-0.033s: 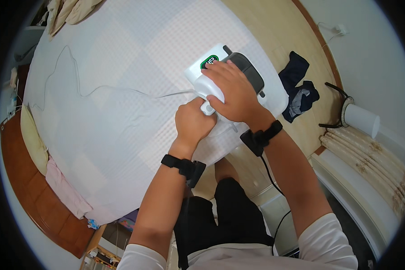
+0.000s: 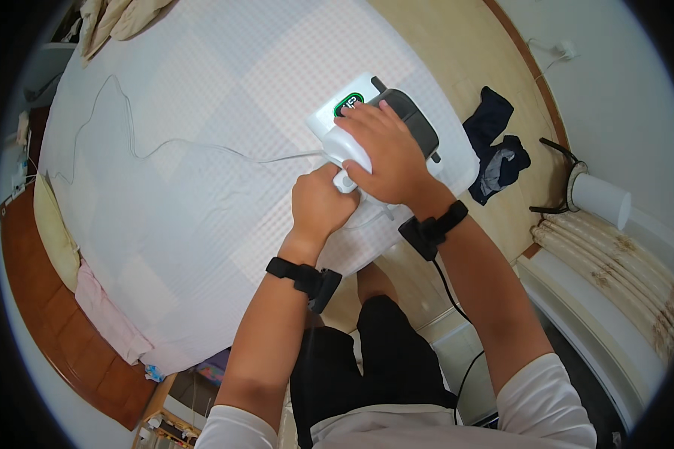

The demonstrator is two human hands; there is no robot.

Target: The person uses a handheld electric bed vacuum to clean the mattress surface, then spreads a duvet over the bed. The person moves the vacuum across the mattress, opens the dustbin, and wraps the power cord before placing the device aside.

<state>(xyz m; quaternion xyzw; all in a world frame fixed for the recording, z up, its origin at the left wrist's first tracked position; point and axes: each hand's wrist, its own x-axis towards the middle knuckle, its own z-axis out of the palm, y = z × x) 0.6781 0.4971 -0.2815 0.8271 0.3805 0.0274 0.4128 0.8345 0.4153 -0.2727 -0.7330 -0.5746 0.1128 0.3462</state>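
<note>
My left hand (image 2: pixel 320 203) clenches the mattress vacuum (image 2: pixel 367 123) handle; my right hand (image 2: pixel 386 153) grasps its smooth, rigid, likely hefty body.

the right hand (image 2: pixel 386 153) covers most of the white top of the handheld mattress vacuum (image 2: pixel 374 112), so its handle is hidden. the left hand (image 2: pixel 320 203) wraps the handle's rear end, hiding where the white power cord (image 2: pixel 202 150) joins. part of the green display (image 2: pixel 347 102) sits under the fingertips. the cord's far end is too small to follow near the bed's edge.
</note>
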